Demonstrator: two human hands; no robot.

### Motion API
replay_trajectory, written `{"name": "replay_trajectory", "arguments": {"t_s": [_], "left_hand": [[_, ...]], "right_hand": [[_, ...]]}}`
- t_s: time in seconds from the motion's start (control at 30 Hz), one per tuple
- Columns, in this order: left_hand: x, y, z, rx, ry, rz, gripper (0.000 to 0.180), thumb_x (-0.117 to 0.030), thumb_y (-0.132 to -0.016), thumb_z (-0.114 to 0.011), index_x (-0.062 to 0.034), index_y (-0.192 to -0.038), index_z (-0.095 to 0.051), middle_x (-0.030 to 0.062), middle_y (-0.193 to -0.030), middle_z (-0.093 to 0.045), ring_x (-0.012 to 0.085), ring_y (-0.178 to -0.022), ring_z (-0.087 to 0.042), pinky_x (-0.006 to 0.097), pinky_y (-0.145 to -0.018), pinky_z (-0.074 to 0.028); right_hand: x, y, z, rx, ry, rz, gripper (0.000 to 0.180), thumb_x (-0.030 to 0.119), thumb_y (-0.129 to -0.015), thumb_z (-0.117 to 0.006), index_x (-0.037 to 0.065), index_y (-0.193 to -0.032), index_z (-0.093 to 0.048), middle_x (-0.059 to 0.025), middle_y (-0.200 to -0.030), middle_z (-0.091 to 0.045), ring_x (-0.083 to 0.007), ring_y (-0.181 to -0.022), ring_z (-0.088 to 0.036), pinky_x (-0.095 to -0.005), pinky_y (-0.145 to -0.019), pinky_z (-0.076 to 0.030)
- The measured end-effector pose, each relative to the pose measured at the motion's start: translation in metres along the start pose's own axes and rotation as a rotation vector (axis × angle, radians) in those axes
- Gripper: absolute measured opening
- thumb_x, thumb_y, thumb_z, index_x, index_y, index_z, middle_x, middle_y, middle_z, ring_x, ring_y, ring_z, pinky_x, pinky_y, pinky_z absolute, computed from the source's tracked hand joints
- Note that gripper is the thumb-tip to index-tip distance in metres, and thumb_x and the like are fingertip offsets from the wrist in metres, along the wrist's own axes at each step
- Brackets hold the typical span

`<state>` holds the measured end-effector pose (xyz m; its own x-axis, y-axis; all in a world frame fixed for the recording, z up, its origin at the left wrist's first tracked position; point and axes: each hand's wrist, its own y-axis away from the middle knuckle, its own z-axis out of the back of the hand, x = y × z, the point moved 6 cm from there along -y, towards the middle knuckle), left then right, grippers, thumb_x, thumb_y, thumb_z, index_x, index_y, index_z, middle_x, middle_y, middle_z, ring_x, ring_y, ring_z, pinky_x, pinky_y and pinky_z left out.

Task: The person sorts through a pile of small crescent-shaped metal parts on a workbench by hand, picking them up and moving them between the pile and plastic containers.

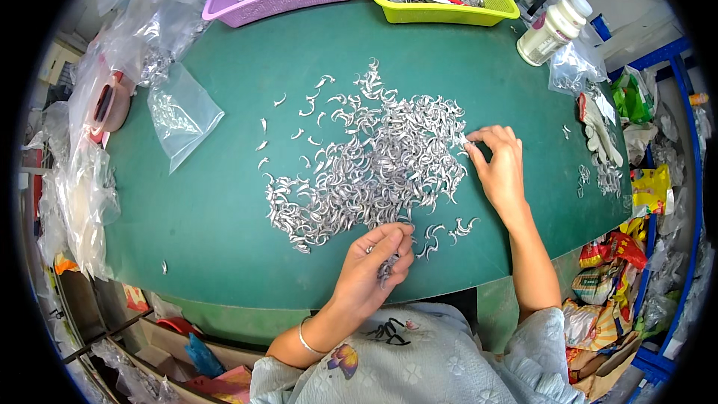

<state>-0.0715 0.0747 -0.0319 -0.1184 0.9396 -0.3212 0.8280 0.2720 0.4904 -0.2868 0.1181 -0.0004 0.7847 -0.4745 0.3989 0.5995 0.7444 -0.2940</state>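
A wide heap of small curved silvery metal pieces [396,153] lies on the green table [224,247]. My left hand [376,260] is at the heap's near edge, its fingers curled round several of these metal pieces, with thumb and forefinger pressed together. At the right edge of the heap, my right hand [496,161] reaches in with thumb and forefinger at the pieces; whether one is pinched between the fingertips is too small to tell. A few loose pieces [430,242] lie just right of my left hand.
At the far edge stand a purple basket [288,1] and a yellow-green basket [441,13], both holding metal pieces. A white bottle [552,30] stands far right, a glove [598,131] nearer. Clear plastic bags [179,116] lie left. A blue shelf frame [692,142] borders the right.
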Motion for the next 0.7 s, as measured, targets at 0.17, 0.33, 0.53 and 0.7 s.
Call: {"name": "replay_trajectory", "arguments": {"t_s": [0.17, 0.33, 0.53, 0.7], "left_hand": [[-0.002, -0.005, 0.000, -0.008, 0.000, -0.009, 0.015, -0.013, -0.092, -0.051, -0.0011, -0.101, -0.054, 0.0025, -0.078, -0.045, 0.0074, -0.060, -0.039, 0.016, -0.040, -0.029], [-0.001, -0.008, 0.000, -0.021, -0.009, 0.002, 0.016, -0.012, -0.092, -0.051, -0.0007, -0.102, -0.055, 0.0026, -0.077, -0.045, 0.0074, -0.060, -0.039, 0.016, -0.041, -0.029], [-0.006, -0.010, -0.008, -0.033, -0.224, -0.099, 0.023, -0.003, -0.087, -0.056, 0.0007, -0.109, -0.056, 0.0038, -0.081, -0.052, 0.0065, -0.058, -0.041, 0.018, -0.043, -0.028], [-0.012, -0.006, -0.020, -0.042, -0.462, -0.188, 0.018, -0.001, -0.081, -0.064, -0.0014, -0.099, -0.064, -0.0008, -0.080, -0.060, 0.0002, -0.061, -0.045, 0.015, -0.049, -0.034]], "right_hand": [[-0.001, 0.009, 0.005, 0.012, -0.186, -0.057, 0.007, 0.002, -0.074, -0.066, 0.001, -0.081, -0.063, -0.0083, -0.080, -0.062, -0.0234, -0.074, -0.054, -0.0330, -0.072, -0.038], [0.007, 0.021, 0.013, 0.072, -0.459, -0.181, 0.009, -0.002, -0.074, -0.065, -0.001, -0.083, -0.064, -0.0084, -0.077, -0.063, -0.0171, -0.066, -0.053, -0.0267, -0.065, -0.042], [0.039, 0.039, 0.025, 0.237, -0.727, -0.172, 0.010, -0.003, -0.073, -0.067, 0.001, -0.082, -0.066, -0.0074, -0.080, -0.065, -0.0142, -0.071, -0.055, -0.0264, -0.065, -0.044], [0.072, 0.050, 0.035, 0.298, -0.762, -0.030, 0.013, -0.005, -0.070, -0.067, 0.000, -0.082, -0.065, -0.0095, -0.080, -0.065, -0.0194, -0.074, -0.058, -0.0293, -0.067, -0.046]]}}
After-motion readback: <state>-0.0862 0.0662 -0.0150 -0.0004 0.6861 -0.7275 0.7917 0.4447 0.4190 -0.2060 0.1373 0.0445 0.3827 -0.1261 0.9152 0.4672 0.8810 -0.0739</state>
